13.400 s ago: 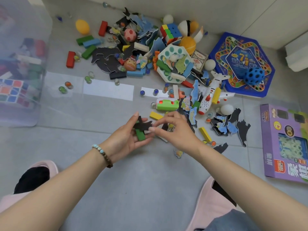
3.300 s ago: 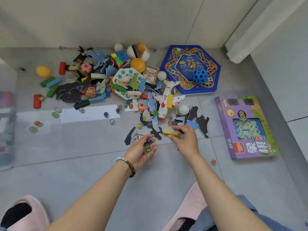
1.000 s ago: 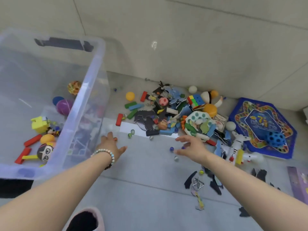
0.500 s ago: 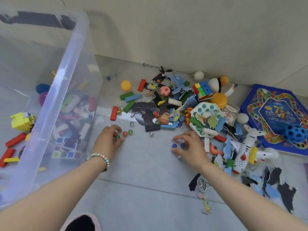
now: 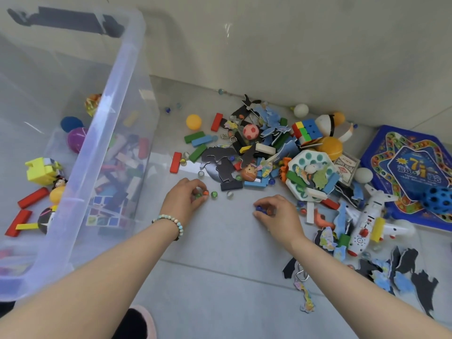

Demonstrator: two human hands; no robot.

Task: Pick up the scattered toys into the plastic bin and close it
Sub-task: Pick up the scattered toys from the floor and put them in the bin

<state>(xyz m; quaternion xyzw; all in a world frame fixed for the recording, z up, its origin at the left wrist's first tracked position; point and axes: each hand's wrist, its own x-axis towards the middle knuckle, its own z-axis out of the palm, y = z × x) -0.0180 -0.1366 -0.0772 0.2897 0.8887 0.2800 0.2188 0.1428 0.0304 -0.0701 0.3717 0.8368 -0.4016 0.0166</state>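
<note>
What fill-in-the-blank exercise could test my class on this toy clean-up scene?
1. The left hand and the right hand pinch small glass ____ on the floor.
2. The beaded bracelet sits on the ____ wrist.
3. Toys already collected lie inside the clear plastic ____.
4. The ball resting on the board game is ____.

Missing words: marbles; left; bin; blue.

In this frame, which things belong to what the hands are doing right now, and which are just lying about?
In the job: left hand pinching an orange marble; green marble loose beside it; right hand pinching a blue marble; plastic bin, open.

Lying about for now: toy plane, cube puzzle, game board, card box, yellow ball.
</note>
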